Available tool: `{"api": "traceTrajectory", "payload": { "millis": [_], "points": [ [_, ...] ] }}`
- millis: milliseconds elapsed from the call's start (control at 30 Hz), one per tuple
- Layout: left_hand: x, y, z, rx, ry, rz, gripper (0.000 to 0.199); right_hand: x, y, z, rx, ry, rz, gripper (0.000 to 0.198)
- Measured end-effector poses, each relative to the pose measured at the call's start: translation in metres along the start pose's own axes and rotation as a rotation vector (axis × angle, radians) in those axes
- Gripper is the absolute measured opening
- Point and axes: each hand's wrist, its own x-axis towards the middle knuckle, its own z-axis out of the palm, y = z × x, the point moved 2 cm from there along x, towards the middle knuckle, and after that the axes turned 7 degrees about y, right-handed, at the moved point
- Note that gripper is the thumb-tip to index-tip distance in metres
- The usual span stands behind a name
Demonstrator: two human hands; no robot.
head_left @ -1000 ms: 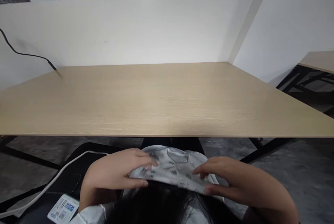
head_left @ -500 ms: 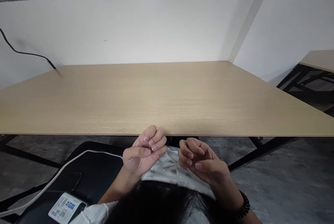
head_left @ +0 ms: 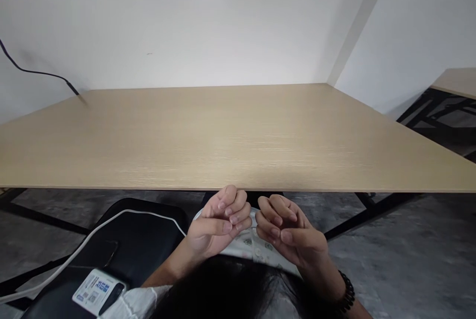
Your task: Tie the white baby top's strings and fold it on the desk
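My left hand [head_left: 221, 222] is held just below the table's front edge, palm turned up. Its fingers curl in and the thumb lies against them, with nothing showing between. Beside it, a small gap apart, my right hand [head_left: 292, 232] mirrors the pose: fingers bent inward, thumb tip close to them, no object visible in the grasp. A black beaded bracelet [head_left: 347, 291] circles the right wrist. Both hands are above my lap, in front of a light patterned shirt [head_left: 253, 244].
A wooden table [head_left: 208, 135] spans the view, against a white partition [head_left: 208, 36]. At left is a black chair [head_left: 141, 239] with a white-and-black device [head_left: 97, 291] and a white cable [head_left: 92, 237]. A black cable [head_left: 44, 75] reaches the table's far left corner.
My left hand has moved right, closer to the right hand, and its thumb has come in against the fingers. The right hand's fingers have curled slightly more. The view has tilted slightly down.
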Motion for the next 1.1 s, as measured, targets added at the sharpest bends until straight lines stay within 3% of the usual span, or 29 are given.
{"api": "traceTrajectory", "payload": {
  "millis": [400, 800, 1100],
  "points": [
    [-0.0015, -0.0056, -0.0011, -0.005, -0.044, -0.023, 0.052, -0.0034, 0.0033, 0.0036, -0.109, 0.001, -0.061, 0.051],
    [-0.0022, -0.0067, -0.0012, -0.030, -0.095, -0.014, 0.048, -0.0008, 0.0043, 0.0102, 0.034, 0.005, -0.041, 0.046],
    [-0.0034, -0.0070, 0.0017, 0.049, -0.091, 0.027, 0.054, -0.0016, 0.0054, 0.0099, 0.015, 0.018, -0.040, 0.047]
  ]
}}
